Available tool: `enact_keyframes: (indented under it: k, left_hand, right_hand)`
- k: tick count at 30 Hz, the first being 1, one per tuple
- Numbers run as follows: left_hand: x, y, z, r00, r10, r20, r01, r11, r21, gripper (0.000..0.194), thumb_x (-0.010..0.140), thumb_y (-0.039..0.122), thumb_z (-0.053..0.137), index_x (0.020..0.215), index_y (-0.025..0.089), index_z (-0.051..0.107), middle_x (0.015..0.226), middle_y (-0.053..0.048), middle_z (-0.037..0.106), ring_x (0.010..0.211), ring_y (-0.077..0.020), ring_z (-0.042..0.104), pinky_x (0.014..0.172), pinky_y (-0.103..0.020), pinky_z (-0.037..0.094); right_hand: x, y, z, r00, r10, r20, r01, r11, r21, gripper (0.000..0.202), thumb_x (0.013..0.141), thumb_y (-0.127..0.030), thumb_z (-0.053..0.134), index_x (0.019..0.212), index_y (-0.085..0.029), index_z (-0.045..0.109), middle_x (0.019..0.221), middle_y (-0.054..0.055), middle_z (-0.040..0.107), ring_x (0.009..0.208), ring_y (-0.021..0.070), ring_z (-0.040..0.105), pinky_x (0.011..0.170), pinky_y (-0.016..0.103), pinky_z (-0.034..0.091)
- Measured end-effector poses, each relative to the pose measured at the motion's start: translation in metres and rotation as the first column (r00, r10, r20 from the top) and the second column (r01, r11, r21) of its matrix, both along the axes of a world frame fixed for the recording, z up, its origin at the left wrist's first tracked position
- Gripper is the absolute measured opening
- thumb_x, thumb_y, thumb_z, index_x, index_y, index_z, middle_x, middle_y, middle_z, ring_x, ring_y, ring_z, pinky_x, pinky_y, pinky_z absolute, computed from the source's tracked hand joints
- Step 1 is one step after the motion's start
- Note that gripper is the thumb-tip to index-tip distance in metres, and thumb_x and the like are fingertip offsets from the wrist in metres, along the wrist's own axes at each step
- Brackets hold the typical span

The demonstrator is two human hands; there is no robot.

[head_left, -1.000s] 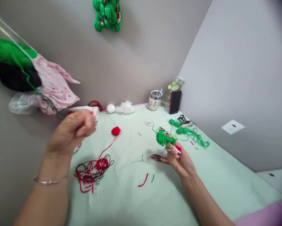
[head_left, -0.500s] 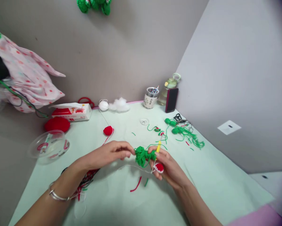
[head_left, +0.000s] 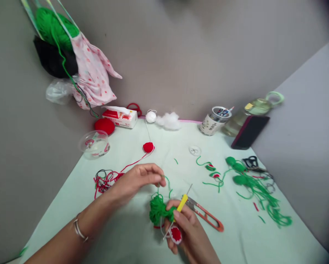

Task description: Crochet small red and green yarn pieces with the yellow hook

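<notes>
Head view: a looped green yarn bundle [head_left: 156,209] in the right hand [head_left: 191,224], above the pale green table [head_left: 277,244].
This grip also grasps a yellow-handled crochet hook [head_left: 182,202] and a round red-and-white crocheted piece [head_left: 175,234]; the left hand [head_left: 146,178] pinches a thin green yarn strand [head_left: 169,183]. Pulling this strand too hard could tangle the loose loops.

From the wearer's head, the single view looks forward and down past near hands [head_left: 143,176] to the table [head_left: 269,242].

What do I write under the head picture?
Left hand pinching green strand, right hand holding green bundle and yellow-handled tool.
</notes>
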State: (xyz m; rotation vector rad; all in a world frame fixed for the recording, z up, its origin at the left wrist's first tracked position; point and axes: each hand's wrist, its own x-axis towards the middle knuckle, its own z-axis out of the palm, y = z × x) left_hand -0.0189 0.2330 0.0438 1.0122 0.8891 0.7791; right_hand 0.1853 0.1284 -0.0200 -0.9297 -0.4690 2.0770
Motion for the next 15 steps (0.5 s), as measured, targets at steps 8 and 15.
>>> enact_keyframes:
  k: [8, 15]
  left_hand:
    - [-0.05, -0.015, 0.093, 0.911, 0.312, 0.269, -0.39, 0.865, 0.316, 0.017, 0.077, 0.024, 0.09, 0.074, 0.027, 0.072, 0.06, 0.004, 0.057, 0.066, -0.0155, 0.067, 0.061, -0.023, 0.057]
    - [-0.053, -0.027, 0.115, 0.763, 0.44, 0.474, -0.551, 0.826, 0.119, 0.027, 0.094, 0.006, 0.068, 0.075, 0.022, 0.077, 0.068, 0.003, 0.07, 0.067, -0.0077, 0.071, 0.068, -0.012, 0.063]
  right_hand:
    - [0.002, -0.008, 0.029, 0.982, -0.047, 0.183, 0.03, 0.995, 0.097, 0.056, 0.075, -0.058, 0.092, 0.105, -0.017, 0.072, 0.06, 0.0, 0.07, 0.043, 0.0138, 0.063, 0.041, 0.019, 0.042]
    - [-0.005, -0.029, 0.037, 0.96, -0.271, 0.071, 0.262, 0.958, 0.116, 0.049, 0.066, -0.044, 0.1, 0.1, -0.017, 0.077, 0.063, -0.002, 0.07, 0.045, 0.0081, 0.058, 0.039, 0.015, 0.041]
